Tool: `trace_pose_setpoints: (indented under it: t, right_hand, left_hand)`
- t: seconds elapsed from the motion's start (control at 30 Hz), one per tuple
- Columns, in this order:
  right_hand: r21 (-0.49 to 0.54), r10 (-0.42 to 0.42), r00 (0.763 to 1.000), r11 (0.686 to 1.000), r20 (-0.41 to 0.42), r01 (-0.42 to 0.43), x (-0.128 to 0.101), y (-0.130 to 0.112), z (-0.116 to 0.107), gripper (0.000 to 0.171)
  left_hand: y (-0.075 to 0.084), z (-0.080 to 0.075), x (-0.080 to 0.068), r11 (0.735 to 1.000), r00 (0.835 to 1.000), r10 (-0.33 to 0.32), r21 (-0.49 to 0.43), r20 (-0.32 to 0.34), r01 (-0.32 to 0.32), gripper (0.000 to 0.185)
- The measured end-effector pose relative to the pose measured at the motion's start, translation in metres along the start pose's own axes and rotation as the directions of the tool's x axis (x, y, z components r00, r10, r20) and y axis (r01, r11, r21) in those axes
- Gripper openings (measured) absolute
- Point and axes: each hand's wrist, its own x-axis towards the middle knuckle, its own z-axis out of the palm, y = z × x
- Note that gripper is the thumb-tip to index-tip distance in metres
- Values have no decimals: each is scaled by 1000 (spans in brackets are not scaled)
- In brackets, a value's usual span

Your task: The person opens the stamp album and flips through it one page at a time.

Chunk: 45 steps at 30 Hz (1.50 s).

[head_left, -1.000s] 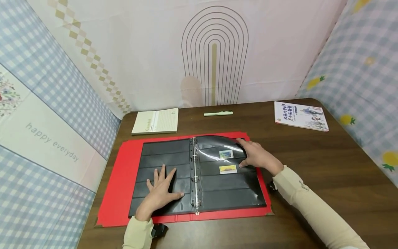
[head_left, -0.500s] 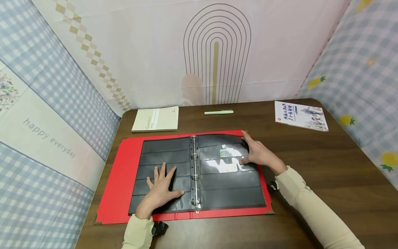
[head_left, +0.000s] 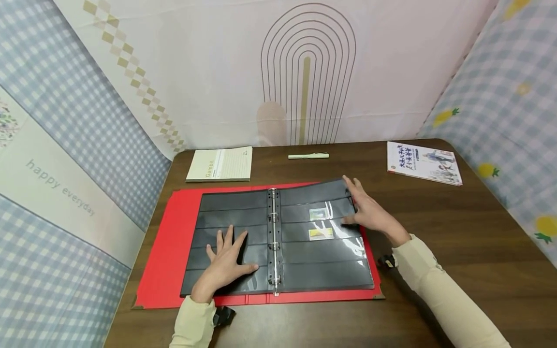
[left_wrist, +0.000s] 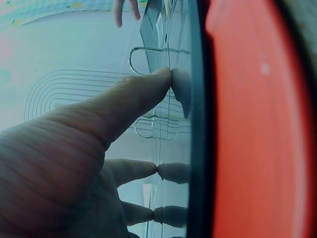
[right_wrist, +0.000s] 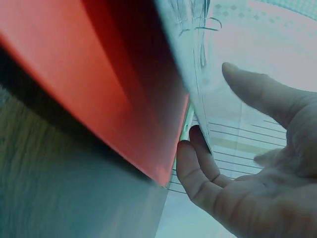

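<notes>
A red ring binder [head_left: 162, 251] lies open on the table with black pocket pages in its rings [head_left: 274, 246]. My left hand [head_left: 224, 268] rests on the left page [head_left: 230, 205], fingers spread; the left wrist view shows its thumb [left_wrist: 133, 94] and fingertips at the clear pockets. My right hand [head_left: 371, 211] is at the upper outer corner of the right page [head_left: 322, 278], which stands raised off the cover. In the right wrist view its fingers [right_wrist: 190, 168] are at the page's edge, the thumb held apart. A blue-green stamp [head_left: 319, 213] and a yellow stamp [head_left: 321, 234] sit in that page's pockets.
Behind the binder lie a cream notebook [head_left: 222, 164] at left, a pale green pen [head_left: 308, 156] in the middle and a white picture book [head_left: 424, 163] at right. Fabric hangings [head_left: 217, 87] close off the table's back and sides.
The right page's upper outer corner has risen further from the cover, and my right hand has gone up slightly with it. Glare on the page has shifted. My left hand stays in place.
</notes>
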Motion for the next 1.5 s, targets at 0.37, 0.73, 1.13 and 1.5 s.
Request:
trace_pose_setpoints:
  t: [0.37, 0.73, 1.13, 1.5]
  right_hand:
    - [147, 197, 979, 968, 50, -202, -14, -11, -9, 108]
    - [294, 245, 953, 911, 179, -289, -25, -24, -16, 85]
    - [370, 185, 964, 896, 191, -245, -30, -30, -20, 74]
    - [397, 148, 969, 892, 196, -217, -35, -33, -22, 73]
  left_hand:
    - [-1, 2, -2, 1000, 1000, 3, 4, -4, -3, 93]
    - [-1, 5, -2, 1000, 1000, -1, 9, -7, 1, 93]
    - [0, 2, -2, 1000, 1000, 4, 10, -10, -4, 92]
    - [1, -1, -1, 1000, 1000, 10, 10, -11, -10, 91]
